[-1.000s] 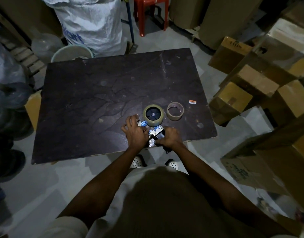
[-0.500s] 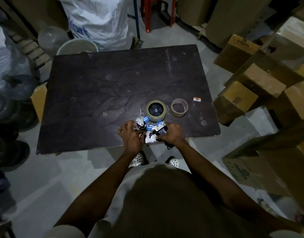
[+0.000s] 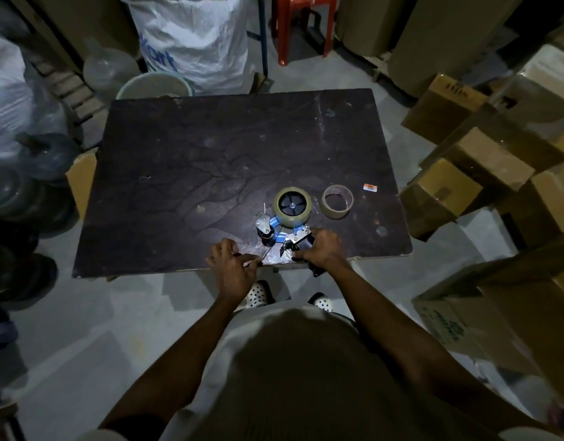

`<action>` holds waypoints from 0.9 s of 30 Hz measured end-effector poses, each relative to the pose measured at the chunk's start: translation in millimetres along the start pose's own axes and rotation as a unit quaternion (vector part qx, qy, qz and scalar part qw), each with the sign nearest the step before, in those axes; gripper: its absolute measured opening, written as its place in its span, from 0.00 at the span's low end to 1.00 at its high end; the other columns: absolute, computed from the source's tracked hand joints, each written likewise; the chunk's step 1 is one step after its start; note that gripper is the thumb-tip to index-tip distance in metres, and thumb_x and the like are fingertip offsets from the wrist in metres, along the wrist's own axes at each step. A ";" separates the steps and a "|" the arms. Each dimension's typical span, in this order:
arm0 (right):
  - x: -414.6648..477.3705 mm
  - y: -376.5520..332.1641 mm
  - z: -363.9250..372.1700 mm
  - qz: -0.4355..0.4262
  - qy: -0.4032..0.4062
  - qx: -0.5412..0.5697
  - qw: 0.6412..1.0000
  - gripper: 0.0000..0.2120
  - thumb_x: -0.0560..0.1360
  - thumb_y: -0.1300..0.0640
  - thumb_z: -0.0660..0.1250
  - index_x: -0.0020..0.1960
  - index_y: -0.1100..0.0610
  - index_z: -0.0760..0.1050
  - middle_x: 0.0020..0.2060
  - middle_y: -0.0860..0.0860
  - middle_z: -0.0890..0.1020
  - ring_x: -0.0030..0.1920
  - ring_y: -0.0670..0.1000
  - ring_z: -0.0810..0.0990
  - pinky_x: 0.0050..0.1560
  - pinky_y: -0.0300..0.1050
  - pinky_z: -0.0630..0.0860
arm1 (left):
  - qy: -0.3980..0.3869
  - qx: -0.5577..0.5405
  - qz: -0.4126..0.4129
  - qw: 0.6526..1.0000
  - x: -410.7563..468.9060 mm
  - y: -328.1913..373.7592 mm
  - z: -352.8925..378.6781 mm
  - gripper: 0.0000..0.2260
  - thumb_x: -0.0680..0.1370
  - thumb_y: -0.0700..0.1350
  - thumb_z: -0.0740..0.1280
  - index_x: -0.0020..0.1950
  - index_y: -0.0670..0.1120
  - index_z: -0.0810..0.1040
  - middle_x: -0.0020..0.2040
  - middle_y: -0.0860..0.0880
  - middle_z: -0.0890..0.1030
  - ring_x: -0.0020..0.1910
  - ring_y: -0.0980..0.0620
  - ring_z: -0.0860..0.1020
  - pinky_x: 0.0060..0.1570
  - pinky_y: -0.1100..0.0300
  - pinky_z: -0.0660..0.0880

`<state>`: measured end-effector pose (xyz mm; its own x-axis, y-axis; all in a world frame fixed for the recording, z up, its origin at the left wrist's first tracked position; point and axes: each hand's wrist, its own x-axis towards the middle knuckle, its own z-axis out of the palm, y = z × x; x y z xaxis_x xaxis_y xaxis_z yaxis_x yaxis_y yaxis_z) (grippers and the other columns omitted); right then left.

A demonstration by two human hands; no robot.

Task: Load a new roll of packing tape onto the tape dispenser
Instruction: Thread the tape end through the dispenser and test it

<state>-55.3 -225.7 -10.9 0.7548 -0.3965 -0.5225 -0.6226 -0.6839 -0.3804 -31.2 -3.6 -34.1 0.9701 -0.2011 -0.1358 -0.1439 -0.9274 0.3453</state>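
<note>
I stand at the near edge of the dark table [image 3: 185, 173], looking down over my own chest and arms. The dispenser [image 3: 282, 232] lies on its side on the table, close to that near edge and a little right of the table's middle. The new roll [image 3: 292, 206] is already seated on the dispenser's black hub, on the side of the dispenser farthest from me. Just right of the roll, apart from it, the empty core [image 3: 337, 202] stands on the table with its opening upward, and a small orange label [image 3: 370, 187] lies farther right of the core.

My right hand [image 3: 322, 248] is clenched around the dispenser's black handle at its near right end, next to the metal blade guard. My left hand [image 3: 233, 265] sits left of the dispenser at the table's near edge, fingers [image 3: 242, 256] pinched together on what looks like the loose end of the tape, a thin shiny strip running from my fingertips up toward the dispenser's roller; the strip is too faint to follow all the way.

Beyond the far edge of the table stand a white sack [image 3: 191, 36], a pale bucket [image 3: 153, 87] and a red stool [image 3: 303, 23]. Cardboard boxes [image 3: 484, 173] are piled right of the table. Below the near edge my white perforated shoes [image 3: 258, 294] show on the grey floor.
</note>
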 end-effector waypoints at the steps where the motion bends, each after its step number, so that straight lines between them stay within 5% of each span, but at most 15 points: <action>1: 0.3 0.3 0.8 -0.002 0.002 0.001 1.000 0.27 0.67 0.41 0.82 0.57 0.57 0.83 0.53 0.56 0.88 0.55 0.57 0.87 0.50 0.43 0.78 | 0.002 -0.007 -0.007 1.000 0.1 -1.4 -0.3 0.07 0.75 0.53 0.75 0.51 0.55 0.90 0.56 0.43 0.76 0.60 0.38 0.72 0.56 0.48 0.63; 7: -0.6 -0.9 -1.0 -0.020 -0.011 0.033 0.999 0.41 0.68 0.45 0.83 0.74 0.58 0.71 0.66 0.59 0.82 0.66 0.61 0.81 0.64 0.52 0.80 | -0.032 -0.077 0.009 0.997 10.8 -5.2 -5.5 0.05 0.76 0.46 0.75 0.49 0.47 0.90 0.60 0.45 0.80 0.66 0.41 0.73 0.60 0.49 0.64; 11: -4.3 -4.3 10.2 -0.024 -0.015 0.098 0.995 0.38 0.73 0.51 0.80 0.75 0.61 0.65 0.69 0.62 0.77 0.69 0.63 0.77 0.65 0.53 0.77 | -0.085 -0.099 0.070 0.989 20.7 -4.2 -10.1 0.04 0.75 0.40 0.72 0.44 0.41 0.86 0.67 0.46 0.81 0.68 0.42 0.75 0.68 0.47 0.69; 19: -14.6 -3.7 22.2 -0.041 -0.044 0.136 0.989 0.51 0.72 0.39 0.78 0.82 0.57 0.53 0.79 0.62 0.61 0.79 0.63 0.65 0.75 0.56 0.69 | -0.141 -0.062 0.150 0.977 30.9 -0.7 -10.6 0.04 0.72 0.38 0.71 0.41 0.37 0.83 0.74 0.48 0.76 0.71 0.43 0.73 0.68 0.49 0.70; 23: -15.2 -2.9 27.6 -0.045 -0.015 0.079 0.996 0.52 0.73 0.31 0.71 0.83 0.58 0.52 0.79 0.63 0.62 0.78 0.66 0.67 0.73 0.59 0.70 | -0.145 -0.063 0.145 0.977 33.9 -1.0 -12.4 0.04 0.73 0.38 0.71 0.41 0.38 0.83 0.74 0.49 0.76 0.71 0.44 0.73 0.67 0.49 0.69; 27: -11.8 -2.7 28.2 -0.028 0.004 0.077 0.997 0.56 0.70 0.23 0.67 0.82 0.55 0.50 0.73 0.64 0.75 0.73 0.66 0.76 0.71 0.61 0.76 | -0.140 -0.069 0.136 0.978 33.9 -2.4 -14.2 0.04 0.73 0.38 0.71 0.41 0.39 0.84 0.74 0.50 0.76 0.71 0.44 0.71 0.68 0.47 0.69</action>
<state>-68.4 -201.9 -25.3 0.7906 -0.3654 -0.4914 -0.6031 -0.6035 -0.5215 4.8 -3.7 -26.3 0.8051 -0.5314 -0.2635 -0.3438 -0.7801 0.5227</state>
